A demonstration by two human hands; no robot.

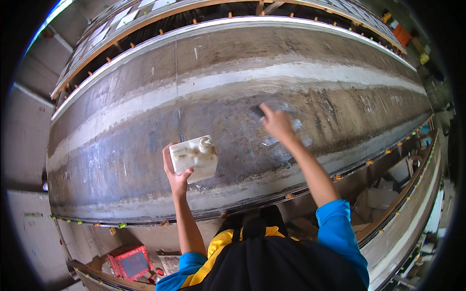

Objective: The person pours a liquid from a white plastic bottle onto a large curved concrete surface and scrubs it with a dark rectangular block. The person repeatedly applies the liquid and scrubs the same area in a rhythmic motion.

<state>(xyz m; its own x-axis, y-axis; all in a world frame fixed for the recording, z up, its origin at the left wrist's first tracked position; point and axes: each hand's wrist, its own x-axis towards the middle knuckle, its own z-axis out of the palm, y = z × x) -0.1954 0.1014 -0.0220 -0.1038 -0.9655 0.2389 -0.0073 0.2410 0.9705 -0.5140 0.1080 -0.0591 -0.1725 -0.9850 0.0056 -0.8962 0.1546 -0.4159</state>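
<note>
Gripping a capped off-white jug (203,162) over the surface (228,119)

The left hand (175,170) wraps the jug's left side, thumb on its near edge. The right hand (280,125), blurred, closes on a dark flat piece (257,111), index finger extended, arm reaching forward-left.

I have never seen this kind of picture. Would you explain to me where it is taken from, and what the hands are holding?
A wide fisheye camera on a person's head looks down, so straight edges bend. There is no robot, only the person's own bare hands. The left hand grips a whitish plastic jug. The right hand has something dark at its fingertips, too blurred to name. Below them is a long, stained surface with pale bands and shiny smears.
</note>
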